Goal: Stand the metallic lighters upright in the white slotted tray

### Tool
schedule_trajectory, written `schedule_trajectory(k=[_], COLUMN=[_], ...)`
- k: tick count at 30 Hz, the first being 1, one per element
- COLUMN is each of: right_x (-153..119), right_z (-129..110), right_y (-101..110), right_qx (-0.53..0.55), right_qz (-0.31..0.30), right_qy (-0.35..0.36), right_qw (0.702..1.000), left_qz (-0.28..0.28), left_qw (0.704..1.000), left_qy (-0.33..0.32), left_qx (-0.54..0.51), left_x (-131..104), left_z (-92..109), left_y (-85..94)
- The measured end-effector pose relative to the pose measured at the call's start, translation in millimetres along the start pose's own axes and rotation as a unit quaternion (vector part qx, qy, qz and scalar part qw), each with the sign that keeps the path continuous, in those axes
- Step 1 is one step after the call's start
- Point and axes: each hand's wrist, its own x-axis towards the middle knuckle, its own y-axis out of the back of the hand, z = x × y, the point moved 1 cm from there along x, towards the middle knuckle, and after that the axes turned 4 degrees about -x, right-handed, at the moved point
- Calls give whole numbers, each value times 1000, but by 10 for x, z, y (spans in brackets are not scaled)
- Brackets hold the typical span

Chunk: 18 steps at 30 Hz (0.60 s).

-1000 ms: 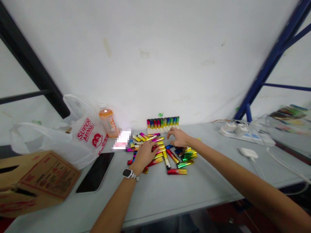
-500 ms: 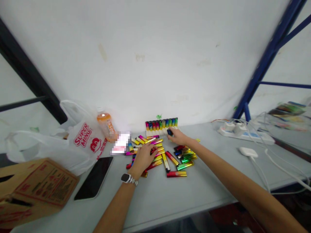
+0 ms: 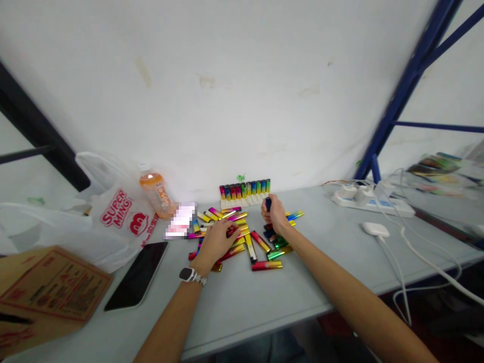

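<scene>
Lighters (image 3: 244,190), ten in one row

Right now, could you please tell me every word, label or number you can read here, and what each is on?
"SUPER MING": in red on the white plastic bag.
Smaller red characters near the bag's edge: too blurred to read.
Cardboard box: red and dark print, too blurred.
Orange drink bottle: label characters, too blurred.
Green mark on the wall: not legible.
Loose lighters: no readable text.

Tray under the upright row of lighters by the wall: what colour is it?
The tray is white or off-white; the head view shows it.
</scene>
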Motion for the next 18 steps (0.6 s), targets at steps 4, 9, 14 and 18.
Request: schedule_trajectory(k=[4, 9, 14, 18], right_x=[-23, -67, -58, -44], right_z=[18, 6, 24, 38], right_y=[3, -13, -19, -2], right_qx=[5, 53, -19, -40], right_qz=[4, -62, -1, 8], right_qy=[16, -13, 9, 20], right_qw=[1000, 997, 1000, 999], left_qz=[1, 1, -3, -2], left_qw=[1000, 1000, 1000, 1000], left_qy=[1, -4, -1, 3], left_qx=[13, 9, 2, -4], left_x=[-6, 1, 6, -2], left_z=[24, -11, -14, 14], left_y=[11, -12, -14, 4])
